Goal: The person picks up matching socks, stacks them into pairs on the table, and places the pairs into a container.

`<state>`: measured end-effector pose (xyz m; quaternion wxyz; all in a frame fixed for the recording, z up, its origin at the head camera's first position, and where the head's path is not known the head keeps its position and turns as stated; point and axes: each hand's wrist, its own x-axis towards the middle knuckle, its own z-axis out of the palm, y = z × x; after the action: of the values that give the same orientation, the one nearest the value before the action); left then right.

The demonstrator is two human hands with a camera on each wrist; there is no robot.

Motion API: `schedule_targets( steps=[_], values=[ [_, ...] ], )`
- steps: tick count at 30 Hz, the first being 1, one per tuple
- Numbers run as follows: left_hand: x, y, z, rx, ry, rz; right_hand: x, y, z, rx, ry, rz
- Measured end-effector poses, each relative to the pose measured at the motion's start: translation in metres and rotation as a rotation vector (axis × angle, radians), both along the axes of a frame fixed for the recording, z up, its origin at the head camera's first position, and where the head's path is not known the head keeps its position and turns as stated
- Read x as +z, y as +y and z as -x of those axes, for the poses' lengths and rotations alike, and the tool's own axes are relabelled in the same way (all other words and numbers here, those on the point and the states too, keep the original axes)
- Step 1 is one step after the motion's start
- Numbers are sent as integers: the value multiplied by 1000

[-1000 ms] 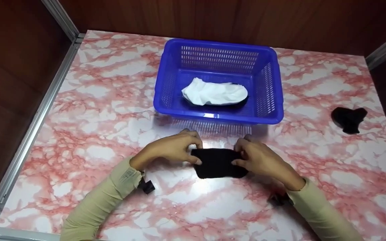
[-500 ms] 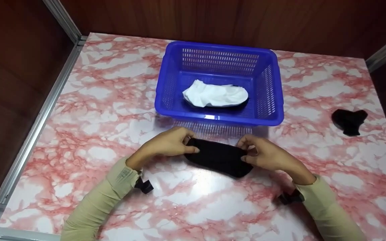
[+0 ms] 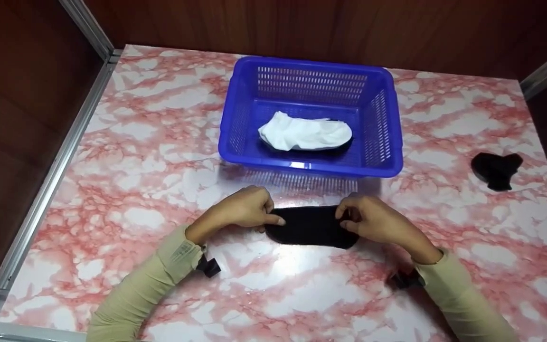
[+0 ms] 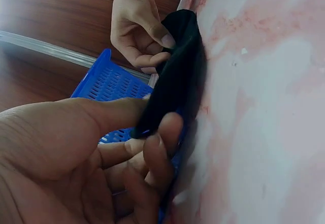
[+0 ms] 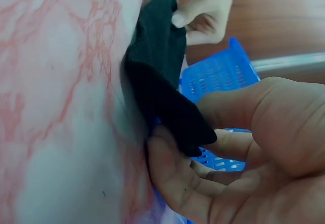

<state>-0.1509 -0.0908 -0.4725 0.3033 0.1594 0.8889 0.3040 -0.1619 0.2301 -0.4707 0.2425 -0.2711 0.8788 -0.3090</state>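
Note:
A black sock is stretched sideways between both hands, just in front of the blue basket. My left hand pinches its left end between thumb and fingers, with the thumb on top. At the other end, my right hand pinches the sock's upper right part. The right wrist view shows a folded edge of the black fabric between thumb and fingers. In the left wrist view the sock hangs close above the table, its far end in the other hand.
The blue plastic basket stands behind the hands. A white sock lies in it on top of something black. A crumpled black cloth piece rests at the table's right. Wooden panels border the marbled table.
The sock was shorter and level, then tilted down to the right, and is now longer and nearly level. The left hand rose, then lowered slightly; the right hand shifted a little right.

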Motion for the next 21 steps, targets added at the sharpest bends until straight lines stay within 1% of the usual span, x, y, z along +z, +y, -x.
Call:
schedule_targets(
  steps=[6,11,13,17,21],
  values=[
    [1,-2,1,21,76,54,1,-1,-1,6,4,-26],
    [1,-5,4,28,98,58,-1,-2,-1,-27,44,-39],
    [1,-6,5,43,105,58,-1,-2,0,-35,58,-43],
    [1,-8,6,74,129,79,-3,-1,0,-37,103,-39],
    [0,-9,7,83,158,110,-4,0,1,-39,131,-34]
  ],
)
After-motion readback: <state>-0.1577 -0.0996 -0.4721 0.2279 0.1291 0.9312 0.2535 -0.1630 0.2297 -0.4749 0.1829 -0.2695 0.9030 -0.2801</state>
